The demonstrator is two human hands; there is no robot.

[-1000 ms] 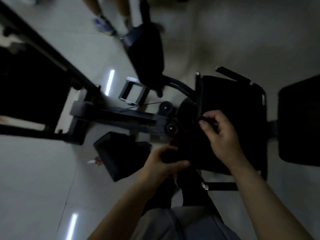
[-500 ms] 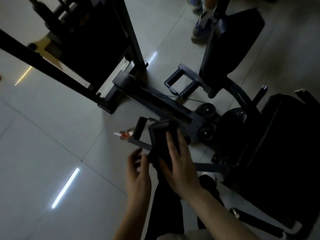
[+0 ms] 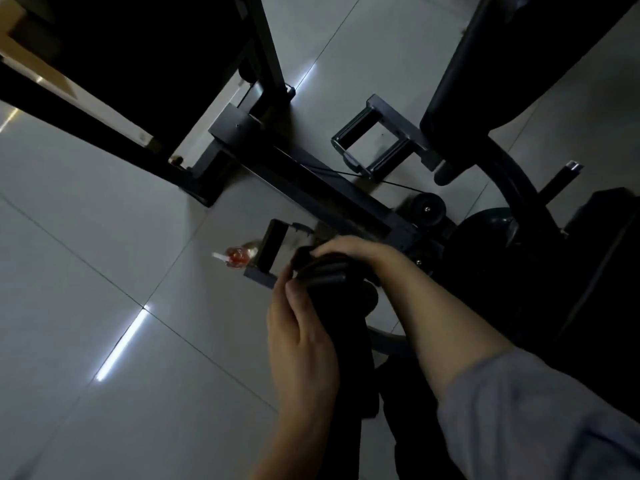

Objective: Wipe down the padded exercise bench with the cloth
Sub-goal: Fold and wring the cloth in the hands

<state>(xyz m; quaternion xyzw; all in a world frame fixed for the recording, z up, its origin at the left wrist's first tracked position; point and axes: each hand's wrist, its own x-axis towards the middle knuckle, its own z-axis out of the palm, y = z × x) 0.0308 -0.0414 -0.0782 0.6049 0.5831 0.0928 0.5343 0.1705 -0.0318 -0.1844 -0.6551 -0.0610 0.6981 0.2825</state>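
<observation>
beside the hands point(image 3: 301, 337), a spray bottle point(image 3: 239, 257) on floor tiles point(image 3: 104, 237).

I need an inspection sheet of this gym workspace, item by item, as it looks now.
Surface: grey tiled floor, glossy, with light reflections.
Job's things: dark cloth bunched over a narrow black pad; larger padded bench at right, dim.
Clutter: small bottle with red contents lying on the floor.
Hands: left hand beside the pad, touching the cloth; right hand closed over the cloth.
Cables: thin black cable running to a pulley wheel.
Surroundings: dark machine frame; too dark to tell more.
</observation>
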